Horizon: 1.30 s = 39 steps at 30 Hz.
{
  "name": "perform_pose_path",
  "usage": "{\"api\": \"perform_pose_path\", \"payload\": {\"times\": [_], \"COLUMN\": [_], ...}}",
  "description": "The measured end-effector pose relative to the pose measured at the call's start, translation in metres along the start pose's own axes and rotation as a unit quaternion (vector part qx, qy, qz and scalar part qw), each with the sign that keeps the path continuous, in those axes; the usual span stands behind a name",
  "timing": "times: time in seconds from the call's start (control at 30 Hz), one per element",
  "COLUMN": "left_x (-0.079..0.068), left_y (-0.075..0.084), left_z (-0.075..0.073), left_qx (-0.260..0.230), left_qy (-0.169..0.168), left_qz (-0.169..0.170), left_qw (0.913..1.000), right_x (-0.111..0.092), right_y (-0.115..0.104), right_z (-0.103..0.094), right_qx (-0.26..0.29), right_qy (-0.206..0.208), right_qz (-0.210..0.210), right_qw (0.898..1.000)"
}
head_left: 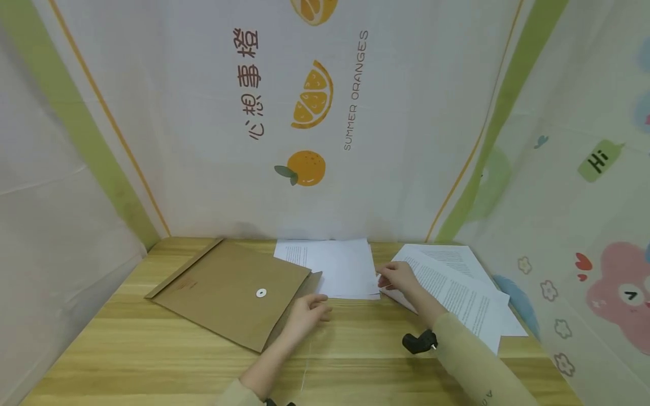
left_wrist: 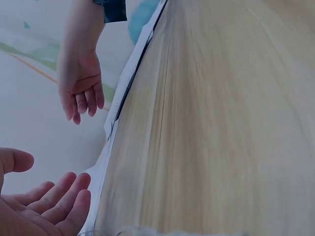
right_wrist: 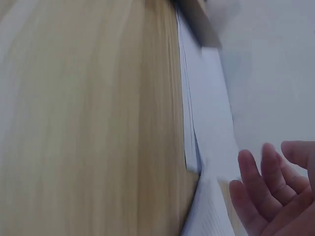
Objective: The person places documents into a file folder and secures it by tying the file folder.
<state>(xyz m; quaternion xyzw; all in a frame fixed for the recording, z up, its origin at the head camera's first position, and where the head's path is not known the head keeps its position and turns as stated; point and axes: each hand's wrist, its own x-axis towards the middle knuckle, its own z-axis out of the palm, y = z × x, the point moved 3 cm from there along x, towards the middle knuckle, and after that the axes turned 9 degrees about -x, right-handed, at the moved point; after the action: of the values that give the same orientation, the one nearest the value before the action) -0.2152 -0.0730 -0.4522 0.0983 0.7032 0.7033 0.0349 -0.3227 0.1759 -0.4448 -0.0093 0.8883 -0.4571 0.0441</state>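
Observation:
My left hand [head_left: 307, 318] hovers by the right edge of a brown kraft document envelope [head_left: 218, 293], its fingers loosely bent with nothing between them. The envelope lies slanted and has a white round button. In the left wrist view the left hand [left_wrist: 47, 209] shows a relaxed palm. My right hand [head_left: 398, 276] is over the left edge of printed sheets [head_left: 457, 293], close to the right side of a paper stack [head_left: 345, 270]. Its fingers [right_wrist: 258, 182] curve loosely and hold nothing in the right wrist view. The envelope's corner overlaps the stack in the head view.
A wood-grain table [head_left: 355, 361] carries everything. Cloth printed with oranges [head_left: 306, 168] hangs behind it, and another patterned cloth [head_left: 574, 225] closes the right side. Black wrist mounts [head_left: 420, 341] sit at the sleeves.

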Motion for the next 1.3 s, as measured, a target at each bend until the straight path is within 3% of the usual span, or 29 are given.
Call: {"api": "perform_pose_path", "payload": {"times": [0.1,0.2,0.37,0.5,0.7,0.9,1.17,1.3], "left_x": [0.004,0.007,0.006,0.01,0.021,0.031,0.04,0.043], "left_y": [-0.005,-0.01,-0.014,-0.018,-0.027,-0.032,-0.033,-0.032], "left_z": [0.009,0.018,0.033,0.047,0.068,0.088,0.108,0.116], "left_qx": [-0.066,-0.099,-0.167,-0.221,-0.277,-0.328,-0.389,-0.427], "left_qy": [0.001,0.004,0.002,-0.002,-0.009,-0.018,-0.043,-0.053], "left_qz": [-0.039,-0.073,-0.108,-0.126,-0.159,-0.175,-0.183,-0.19], "left_qw": [0.997,0.9924,0.9799,0.967,0.9476,0.9283,0.9018,0.8825], "right_x": [0.004,0.007,0.007,0.006,0.004,0.003,-0.002,-0.005], "right_y": [0.012,0.022,0.037,0.048,0.07,0.09,0.102,0.104], "right_z": [-0.024,-0.046,-0.079,-0.106,-0.14,-0.156,-0.157,-0.158], "right_qx": [-0.045,-0.104,-0.2,-0.245,-0.264,-0.279,-0.301,-0.313], "right_qy": [0.017,0.028,0.044,0.055,0.025,0.001,-0.01,-0.019], "right_qz": [-0.003,-0.015,-0.046,-0.06,-0.05,-0.053,-0.007,0.007], "right_qw": [0.999,0.994,0.978,0.966,0.963,0.959,0.953,0.949]}}
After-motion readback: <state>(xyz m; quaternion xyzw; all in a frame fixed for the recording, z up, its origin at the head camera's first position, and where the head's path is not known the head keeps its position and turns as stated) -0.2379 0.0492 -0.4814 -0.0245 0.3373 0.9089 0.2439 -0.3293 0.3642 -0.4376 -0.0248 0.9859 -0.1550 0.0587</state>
